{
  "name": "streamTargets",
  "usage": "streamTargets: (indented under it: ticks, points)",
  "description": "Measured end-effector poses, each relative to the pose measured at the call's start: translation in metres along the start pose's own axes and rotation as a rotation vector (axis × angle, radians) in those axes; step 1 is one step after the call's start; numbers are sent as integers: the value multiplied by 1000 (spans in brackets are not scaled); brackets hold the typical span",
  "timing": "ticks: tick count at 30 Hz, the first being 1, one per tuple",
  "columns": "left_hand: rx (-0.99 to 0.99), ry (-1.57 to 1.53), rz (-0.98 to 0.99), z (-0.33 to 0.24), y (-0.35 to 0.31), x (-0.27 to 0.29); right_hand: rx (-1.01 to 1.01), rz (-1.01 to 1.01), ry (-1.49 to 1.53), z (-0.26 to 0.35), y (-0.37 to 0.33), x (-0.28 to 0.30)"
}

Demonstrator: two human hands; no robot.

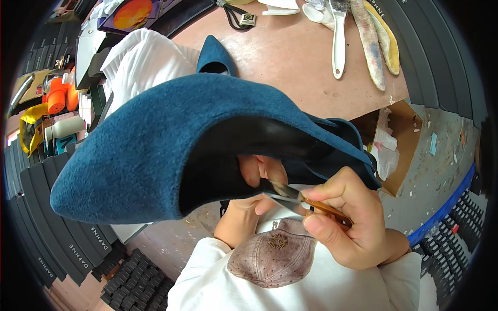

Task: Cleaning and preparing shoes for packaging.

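Observation:
A blue suede pointed-toe shoe (129, 140) with a black lining fills the middle of the view, toe toward the left. My left hand (262, 171) grips it at the near side edge, its fingers showing inside the opening. In my right hand (353, 220) is a pair of small scissors (327, 209) with orange-brown handles. Their metal blades are parted, with the tips at the shoe's near edge, close to my left fingers. Whether the tips touch thread or lining cannot be made out.
Behind lies another blue shoe (213, 54) beside white wrapping (148, 65) on the pinkish table (280, 72). A white-handled brush (338, 52) and stained cloth strips (369, 46) sit farther back. Right stands a cardboard box (410, 150) holding scraps. Dark shoeboxes (67, 228) are stacked around.

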State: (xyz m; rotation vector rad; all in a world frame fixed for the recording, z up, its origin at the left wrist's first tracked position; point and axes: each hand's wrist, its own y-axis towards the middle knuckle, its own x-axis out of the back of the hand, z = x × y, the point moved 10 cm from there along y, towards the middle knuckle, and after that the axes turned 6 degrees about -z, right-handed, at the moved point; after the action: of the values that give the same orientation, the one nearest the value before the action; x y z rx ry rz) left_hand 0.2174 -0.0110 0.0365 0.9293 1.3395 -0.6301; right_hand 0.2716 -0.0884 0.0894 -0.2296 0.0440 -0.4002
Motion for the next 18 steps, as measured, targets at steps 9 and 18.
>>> streamTargets:
  ticks: [9,18]
  points:
    - [-8,67,176,0,-6,2,62,-35,-8,-4,1,2]
    - [8,26,-19,4,-4,10,70,-43,17,-7,0,3]
